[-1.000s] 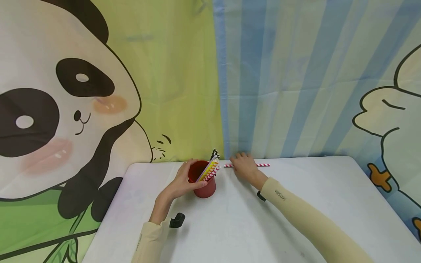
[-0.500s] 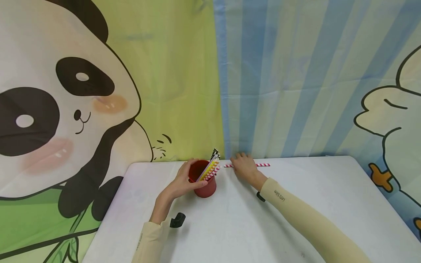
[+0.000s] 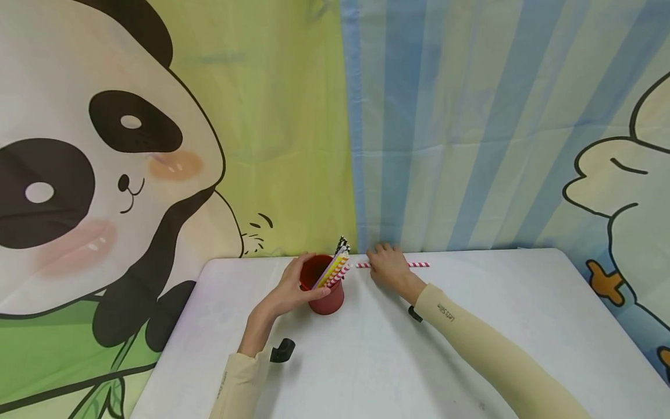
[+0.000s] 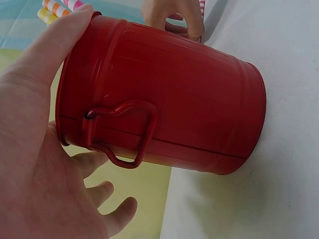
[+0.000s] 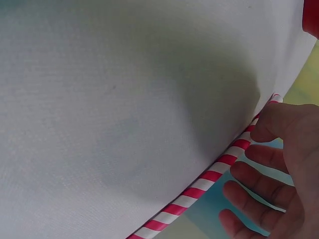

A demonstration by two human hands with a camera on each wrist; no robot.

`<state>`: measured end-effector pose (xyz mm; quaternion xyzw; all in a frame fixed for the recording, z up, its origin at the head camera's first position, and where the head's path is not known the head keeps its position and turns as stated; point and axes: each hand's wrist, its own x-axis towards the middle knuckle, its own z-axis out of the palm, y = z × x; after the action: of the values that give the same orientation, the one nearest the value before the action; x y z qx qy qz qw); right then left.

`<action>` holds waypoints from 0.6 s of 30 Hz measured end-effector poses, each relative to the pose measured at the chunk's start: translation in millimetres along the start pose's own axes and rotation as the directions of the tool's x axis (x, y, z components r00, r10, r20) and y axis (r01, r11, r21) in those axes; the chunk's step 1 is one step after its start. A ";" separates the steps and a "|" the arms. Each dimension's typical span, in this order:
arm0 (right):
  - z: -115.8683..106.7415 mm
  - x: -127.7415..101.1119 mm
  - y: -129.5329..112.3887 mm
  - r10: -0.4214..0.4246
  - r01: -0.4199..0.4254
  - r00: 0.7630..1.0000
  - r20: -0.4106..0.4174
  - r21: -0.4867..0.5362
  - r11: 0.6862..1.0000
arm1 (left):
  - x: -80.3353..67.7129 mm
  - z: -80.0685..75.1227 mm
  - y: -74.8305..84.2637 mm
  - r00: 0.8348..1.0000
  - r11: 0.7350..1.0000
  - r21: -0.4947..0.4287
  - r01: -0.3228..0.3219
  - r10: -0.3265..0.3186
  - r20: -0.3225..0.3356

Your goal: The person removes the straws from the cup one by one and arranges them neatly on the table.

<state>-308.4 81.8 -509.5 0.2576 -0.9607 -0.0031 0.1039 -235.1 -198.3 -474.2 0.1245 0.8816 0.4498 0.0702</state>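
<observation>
A red metal cup [image 3: 328, 298] [image 4: 169, 114] with a wire handle stands near the far edge of the white table [image 3: 377, 361]. Several striped paper straws [image 3: 335, 263] [image 4: 59, 7] lean out of it. My left hand [image 3: 289, 289] [image 4: 35, 149] grips the cup from the left, thumb along its rim. To the right, a red-and-white striped straw [image 3: 420, 263] [image 5: 209, 177] lies along the table's back edge. My right hand [image 3: 389, 267] [image 5: 281, 164] covers its left part: the thumb tip touches the straw, and the fingers curl over its far side.
A cartoon curtain with a panda [image 3: 94, 174] and blue stripes [image 3: 460, 128] hangs right behind the table. Black wrist-camera mounts [image 3: 282, 350] sit at both cuffs. The table's right edge [image 3: 602, 302] lies well clear of the hands.
</observation>
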 end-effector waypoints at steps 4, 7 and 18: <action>-0.8 -0.2 -0.6 0.003 -0.003 1.000 0.012 0.020 1.000 | 0.1 0.1 -1.0 1.000 1.000 0.002 0.008 -0.008 0.001; -1.5 -0.9 -1.1 0.002 -0.003 1.000 0.016 0.038 0.999 | 0.4 0.0 -1.5 1.000 1.000 0.001 0.006 -0.006 0.001; -8.0 -2.5 -2.5 -0.004 0.005 1.000 -0.013 0.025 1.000 | 0.6 0.5 0.1 1.000 1.000 0.000 -0.005 0.005 -0.006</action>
<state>-303.4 81.2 -502.3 0.2611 -0.9593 0.0105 0.1069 -235.6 -197.6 -474.4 0.1254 0.8816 0.4502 0.0664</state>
